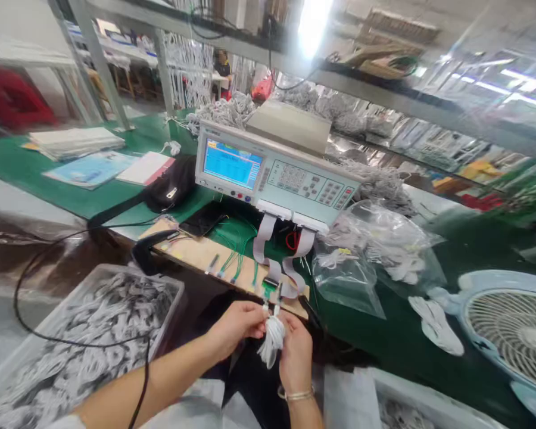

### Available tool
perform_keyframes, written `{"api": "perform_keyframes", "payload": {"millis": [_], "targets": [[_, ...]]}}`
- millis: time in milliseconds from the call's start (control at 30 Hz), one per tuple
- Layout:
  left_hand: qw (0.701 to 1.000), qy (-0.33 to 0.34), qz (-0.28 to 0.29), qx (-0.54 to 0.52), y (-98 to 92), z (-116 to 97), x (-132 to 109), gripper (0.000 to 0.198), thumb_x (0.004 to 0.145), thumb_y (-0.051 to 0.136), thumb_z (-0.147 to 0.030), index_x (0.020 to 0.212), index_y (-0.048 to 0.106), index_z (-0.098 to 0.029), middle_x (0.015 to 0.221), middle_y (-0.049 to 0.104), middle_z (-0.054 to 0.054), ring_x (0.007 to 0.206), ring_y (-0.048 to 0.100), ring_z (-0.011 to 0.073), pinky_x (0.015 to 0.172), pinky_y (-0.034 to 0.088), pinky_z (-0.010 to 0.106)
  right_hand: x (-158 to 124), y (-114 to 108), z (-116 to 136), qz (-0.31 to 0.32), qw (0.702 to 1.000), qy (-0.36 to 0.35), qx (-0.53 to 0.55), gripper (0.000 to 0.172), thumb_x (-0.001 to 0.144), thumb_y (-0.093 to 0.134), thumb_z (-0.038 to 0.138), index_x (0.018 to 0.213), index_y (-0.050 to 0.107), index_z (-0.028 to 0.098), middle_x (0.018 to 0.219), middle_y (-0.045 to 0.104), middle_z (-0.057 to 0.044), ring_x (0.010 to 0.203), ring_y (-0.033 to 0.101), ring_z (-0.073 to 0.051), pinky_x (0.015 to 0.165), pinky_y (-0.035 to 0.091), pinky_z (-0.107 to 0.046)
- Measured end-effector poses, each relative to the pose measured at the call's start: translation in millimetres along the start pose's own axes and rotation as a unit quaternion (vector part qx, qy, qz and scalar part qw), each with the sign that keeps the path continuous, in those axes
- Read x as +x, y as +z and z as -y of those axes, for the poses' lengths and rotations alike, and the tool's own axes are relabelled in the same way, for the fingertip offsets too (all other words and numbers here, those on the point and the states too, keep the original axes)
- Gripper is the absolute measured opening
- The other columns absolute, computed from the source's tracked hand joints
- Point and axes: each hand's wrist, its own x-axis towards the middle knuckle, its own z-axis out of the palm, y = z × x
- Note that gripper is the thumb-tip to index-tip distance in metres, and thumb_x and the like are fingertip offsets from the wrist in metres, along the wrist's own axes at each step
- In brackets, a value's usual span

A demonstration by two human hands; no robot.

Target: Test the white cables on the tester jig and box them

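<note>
Between my two hands hangs a coiled white cable [273,335], its connector ends up against the green circuit board [268,288] at the front edge of a wooden board [196,253]. My left hand [241,322] pinches one connector end of the cable. On the other side, my right hand [295,342] has its fingers closed around the coil near the second end. Grey ribbon cables [264,238] run from the circuit board up to a tester [272,173] with a lit blue screen. Whether the connectors are fully seated I cannot tell.
A bin of coiled cables [172,292] stands at the lower left, with another box [370,387] at the lower right. Clear bags of cables [352,268], a loose cable coil [435,325] and a fan [513,322] are on the right. A black bag [172,185] lies left of the tester.
</note>
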Motion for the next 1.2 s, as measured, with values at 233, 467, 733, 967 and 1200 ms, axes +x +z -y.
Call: {"api": "perform_keyframes", "payload": {"millis": [233, 467, 733, 967, 1200], "targets": [[0.997, -0.020, -0.026, -0.065, 6.4, 4, -2, 0.018, 0.061, 0.062, -0.027, 0.062, 0.050, -0.013, 0.053, 0.051, -0.003, 0.045, 0.046, 0.0028, 0.048, 0.042, 0.013, 5, -2, -7, -0.019, 0.998, -0.003, 0.053, 0.019, 0.058, 0.067, 0.026, 0.070, 0.062, 0.013, 0.059, 0.063, -0.001, 0.049, 0.053, -0.013, 0.048, 0.041, -0.023], [0.999, -0.002, -0.041, -0.035, 4.8, 5, 2, 0.017, 0.058, 0.061, -0.025, 0.058, 0.048, -0.014, 0.049, 0.048, -0.004, 0.042, 0.043, 0.0032, 0.041, 0.037, 0.013, 1, -8, 0, 0.048, 0.999, -0.011, -0.014, 0.028, 0.064, 0.063, 0.034, 0.081, 0.061, 0.012, 0.066, 0.065, -0.004, 0.057, 0.058, -0.016, 0.054, 0.045, -0.025], [0.987, 0.091, -0.123, -0.041, 9.3, 21, 1, 0.021, 0.062, 0.059, -0.029, 0.056, 0.047, -0.013, 0.049, 0.048, -0.003, 0.043, 0.043, 0.0043, 0.043, 0.035, 0.015, -3, -8, 3, 0.046, 0.998, 0.015, -0.044, 0.028, 0.066, 0.061, 0.036, 0.085, 0.058, 0.015, 0.070, 0.065, -0.004, 0.063, 0.059, -0.017, 0.047, 0.042, -0.021], [0.996, 0.047, -0.072, 0.004, 0.6, 16, 9, 0.022, 0.060, 0.061, -0.031, 0.055, 0.047, -0.014, 0.047, 0.047, -0.003, 0.039, 0.042, 0.0055, 0.039, 0.033, 0.017, 3, -7, 2, 0.050, 0.998, 0.009, -0.039, 0.026, 0.066, 0.062, 0.033, 0.082, 0.058, 0.013, 0.066, 0.063, -0.002, 0.058, 0.057, -0.015, 0.052, 0.043, -0.023], [0.991, 0.070, -0.117, -0.006, -3.4, 16, 12, 0.023, 0.062, 0.058, -0.031, 0.053, 0.044, -0.015, 0.045, 0.045, -0.005, 0.038, 0.038, 0.0041, 0.038, 0.028, 0.016, 0, -5, 5, 0.048, 0.997, 0.031, -0.051, 0.025, 0.065, 0.062, 0.035, 0.080, 0.059, 0.015, 0.054, 0.057, 0.003, 0.042, 0.046, -0.008, 0.037, 0.032, -0.017]]}}
